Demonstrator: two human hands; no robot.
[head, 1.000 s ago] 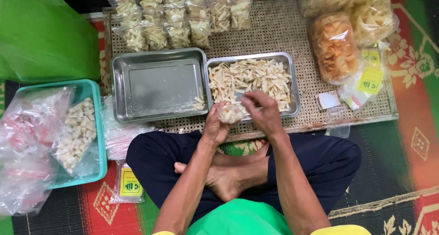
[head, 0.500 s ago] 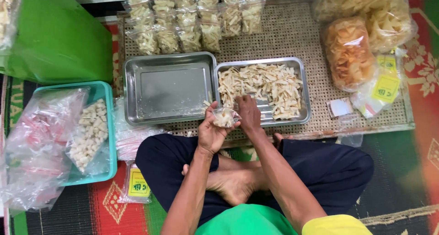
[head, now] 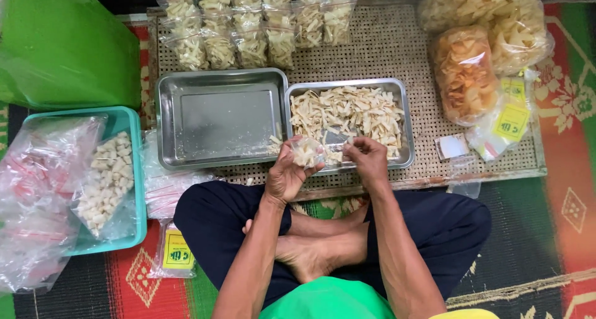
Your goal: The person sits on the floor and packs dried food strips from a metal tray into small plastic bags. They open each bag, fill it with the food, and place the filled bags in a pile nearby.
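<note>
A person sits cross-legged on a patterned floor mat (head: pixel 546 232) of red, green and black, facing a low woven counter (head: pixel 397 52). On it, near the middle, two steel trays sit side by side: the empty tray (head: pixel 217 117) at about ten o'clock from the hands, and the tray (head: pixel 405 123) full of pale chips at twelve to one o'clock. Rows of filled small bags (head: pixel 254 27) line the far edge at eleven to twelve o'clock. At two o'clock lie big bags of crackers (head: pixel 490 33), one of them orange, and beside them packets with yellow labels (head: pixel 510 121). Out at nine o'clock a teal basket (head: pixel 138 188) holds a bag of pale chunks, with loose clear bags (head: pixel 37 195) spilling over it and a green plastic sheet (head: pixel 62 45) beyond. Another yellow-labelled packet (head: pixel 177 255) lies on the floor at eight o'clock.

Both forearms reach forward over the crossed legs, and the hands meet over the near rim of the full tray. The left hand (head: pixel 287 176) is cupped palm-up, its grip curled around a small clear bag of chips (head: pixel 308 151), which sits right at the seam between the two trays. The right hand (head: pixel 367 160) is just beside it, knuckles up, fingers bunched together at the bag's mouth; whether they pinch the bag's edge or a chip I cannot tell.
</note>
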